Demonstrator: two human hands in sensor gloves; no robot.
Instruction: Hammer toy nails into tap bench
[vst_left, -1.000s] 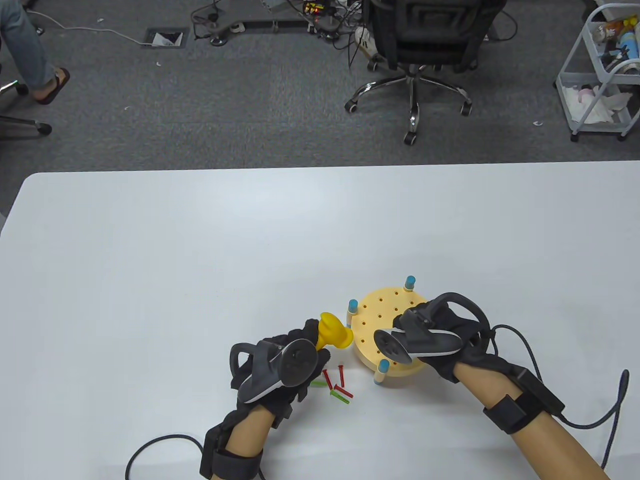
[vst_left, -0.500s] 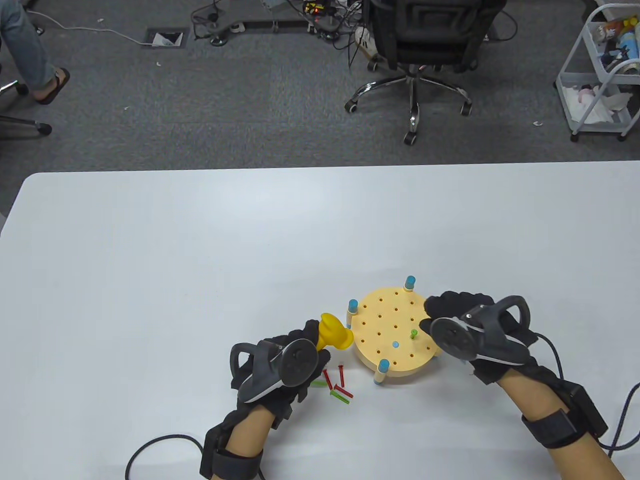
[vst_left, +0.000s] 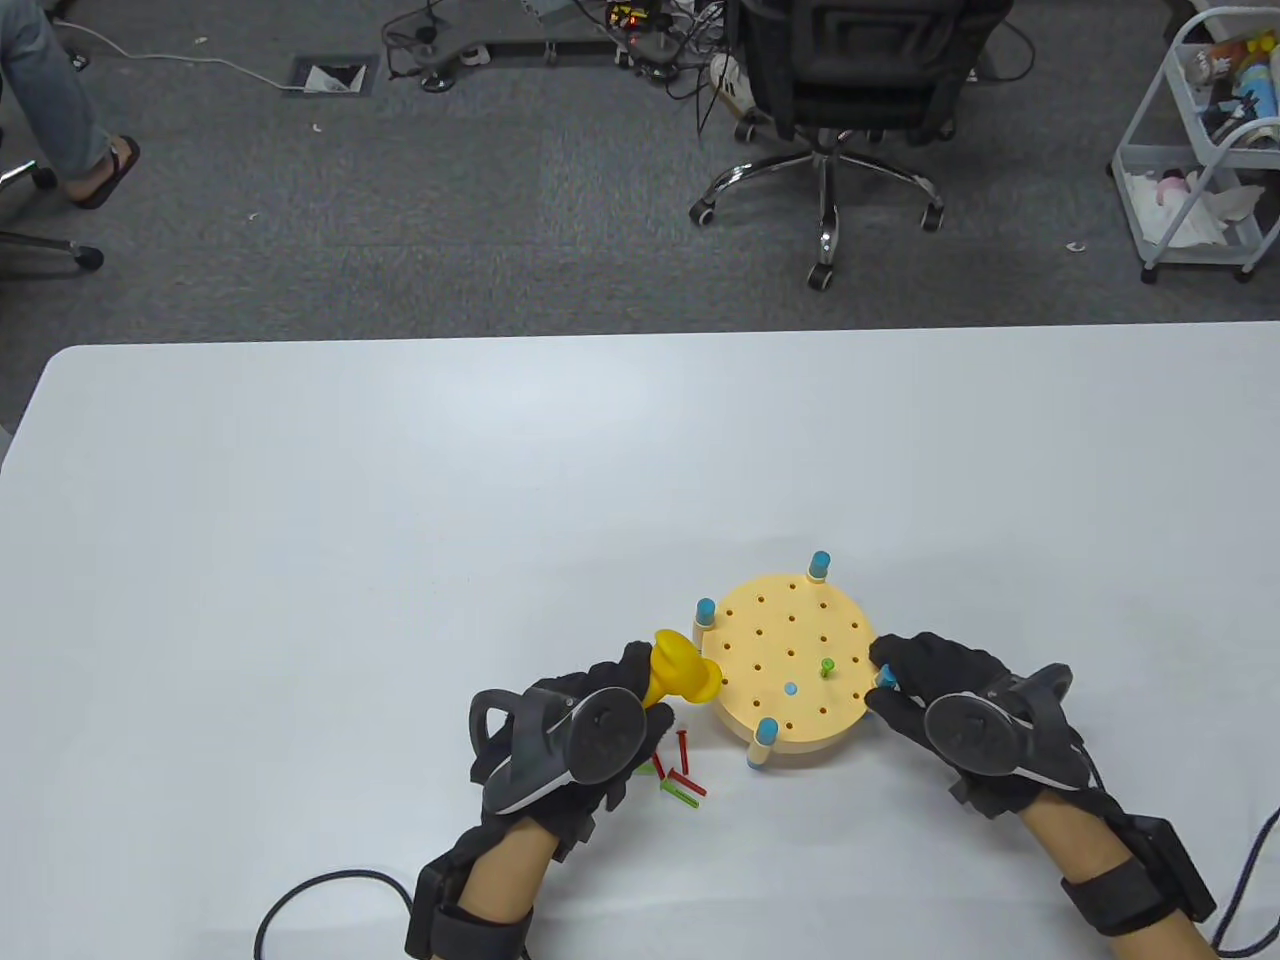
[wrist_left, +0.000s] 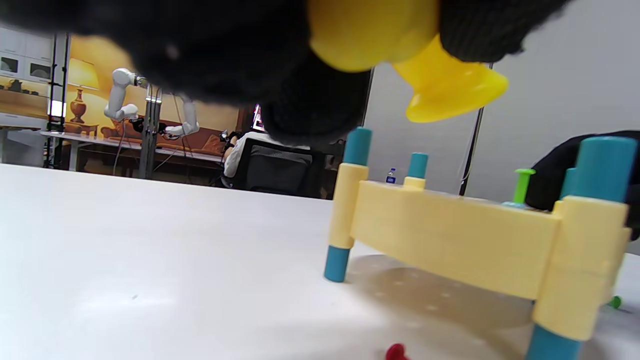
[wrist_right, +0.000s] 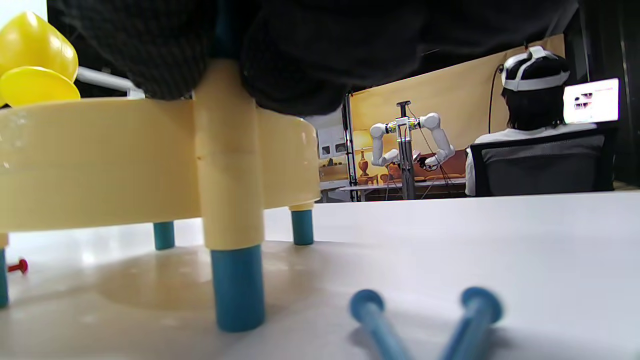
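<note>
The round yellow tap bench (vst_left: 790, 640) stands on blue legs near the table's front edge. A green nail (vst_left: 827, 667) stands upright in it, and a blue nail (vst_left: 790, 688) sits flush beside it. My left hand (vst_left: 610, 700) grips the yellow toy hammer (vst_left: 685, 677), its head just left of the bench; it also shows in the left wrist view (wrist_left: 440, 85). My right hand (vst_left: 905, 680) rests on the bench's right leg post (wrist_right: 227, 165). Red and green nails (vst_left: 680, 775) lie by my left hand.
Two blue nails (wrist_right: 425, 320) lie on the table under my right hand. The white table (vst_left: 400, 520) stretches far and left. An office chair (vst_left: 850, 90) and a cart (vst_left: 1200, 140) stand on the floor beyond.
My right hand has drawn back from over the bench to its right edge, uncovering a green nail standing in a hole. My left hand has shifted the hammer slightly right.
</note>
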